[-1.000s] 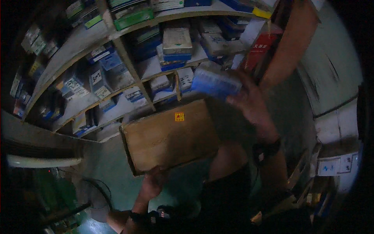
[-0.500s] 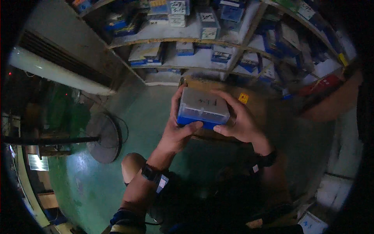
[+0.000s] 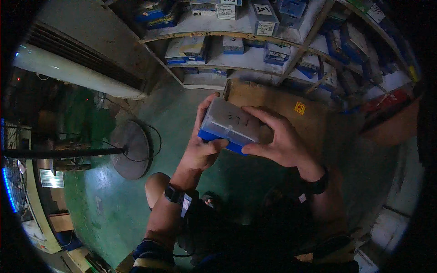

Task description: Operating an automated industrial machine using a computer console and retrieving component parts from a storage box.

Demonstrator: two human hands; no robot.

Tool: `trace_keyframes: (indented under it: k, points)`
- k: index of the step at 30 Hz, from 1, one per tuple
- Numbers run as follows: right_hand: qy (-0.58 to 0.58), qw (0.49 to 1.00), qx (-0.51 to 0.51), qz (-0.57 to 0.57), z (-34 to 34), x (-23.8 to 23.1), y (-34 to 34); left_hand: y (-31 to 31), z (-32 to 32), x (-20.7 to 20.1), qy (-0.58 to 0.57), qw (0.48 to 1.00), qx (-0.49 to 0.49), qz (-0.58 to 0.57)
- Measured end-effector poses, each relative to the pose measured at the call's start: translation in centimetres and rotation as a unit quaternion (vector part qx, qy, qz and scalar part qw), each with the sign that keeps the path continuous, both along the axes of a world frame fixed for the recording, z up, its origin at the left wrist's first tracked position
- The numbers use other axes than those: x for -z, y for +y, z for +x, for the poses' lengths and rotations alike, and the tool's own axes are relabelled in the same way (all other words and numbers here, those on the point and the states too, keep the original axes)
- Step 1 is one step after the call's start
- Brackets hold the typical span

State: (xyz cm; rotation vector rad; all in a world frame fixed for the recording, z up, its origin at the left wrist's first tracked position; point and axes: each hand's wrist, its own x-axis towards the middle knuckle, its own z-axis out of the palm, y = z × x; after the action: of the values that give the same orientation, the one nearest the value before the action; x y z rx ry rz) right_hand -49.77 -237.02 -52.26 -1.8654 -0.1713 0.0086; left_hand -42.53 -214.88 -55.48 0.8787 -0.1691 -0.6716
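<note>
Between my two hands I hold a small plastic box (image 3: pixel 232 121) with a clear, greyish lid and a blue base. Handwriting marks its top. My left hand (image 3: pixel 202 148) grips the left end, its thumb along the blue front edge and its fingers up the far side. My right hand (image 3: pixel 284 141) wraps the right end, thumb at the lower front corner and fingers over the far edge. The lid sits on the base, and the box is tilted, its right end lower in the picture. What is inside cannot be made out.
Shelves (image 3: pixel 209 70) with many blue-based boxes stand ahead. Below them lies a brown cardboard box (image 3: pixel 273 98) bearing a yellow label (image 3: pixel 300 108). On the green floor at left are a round stand base (image 3: pixel 129 150) and its pole. A reddish-brown bin (image 3: pixel 391 120) stands at right.
The box has turned clockwise in my hands, its right end swinging toward me. My view has shifted, so the shelves and floor stand appear further right. Both hands keep their grip.
</note>
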Motion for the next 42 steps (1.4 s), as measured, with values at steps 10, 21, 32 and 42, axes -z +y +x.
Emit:
trace_keyframes:
  k: [10,21,32,42]
  points:
    - [0.247,0.935,-0.051,0.25,2.5,-0.8,-1.7,4.9,0.6,-0.3,0.107,0.993,0.032,-0.025]
    - [0.291,0.93,-0.125,0.187,-7.9,-10.9,7.3,11.4,-11.3,-15.2,0.157,0.987,-0.017,-0.032]
    - [0.377,0.856,-0.353,0.031,0.0,-46.2,30.9,30.8,-18.8,-45.1,0.128,0.946,-0.293,0.048]
    - [0.31,0.76,-0.57,0.035,7.6,-68.4,54.3,45.3,-22.2,-68.4,0.003,0.808,-0.547,-0.22]
